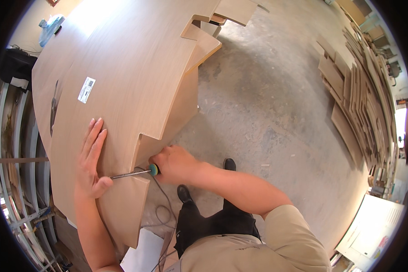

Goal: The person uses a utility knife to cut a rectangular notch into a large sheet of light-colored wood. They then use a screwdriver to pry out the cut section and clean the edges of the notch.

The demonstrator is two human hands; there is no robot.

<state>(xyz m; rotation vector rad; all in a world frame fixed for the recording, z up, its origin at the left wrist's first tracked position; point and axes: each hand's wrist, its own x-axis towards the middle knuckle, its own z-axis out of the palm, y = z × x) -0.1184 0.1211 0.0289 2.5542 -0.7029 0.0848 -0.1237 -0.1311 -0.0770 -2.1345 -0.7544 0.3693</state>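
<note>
A large wood-grain panel [122,88] with notches cut in its edge lies before me. My left hand [93,163] rests flat on it, fingers spread, thumb beside the tip end of a metal tool shaft. My right hand [171,165] is closed around the grip of that hand tool [132,174], which has a green and yellow collar and looks like a file or screwdriver; its far end is hidden at my left thumb. The shaft crosses the narrow notch in the panel's near part. A white label [86,90] bearing writing is stuck on the panel.
Dark pliers or scissors [53,112] lie at the panel's left side. A blue plastic bottle [49,29] and a black bag [17,68] are at the upper left. A cable [166,204] hangs by my legs. Stacked boards [353,102] lean at the right, near a white cabinet [370,227].
</note>
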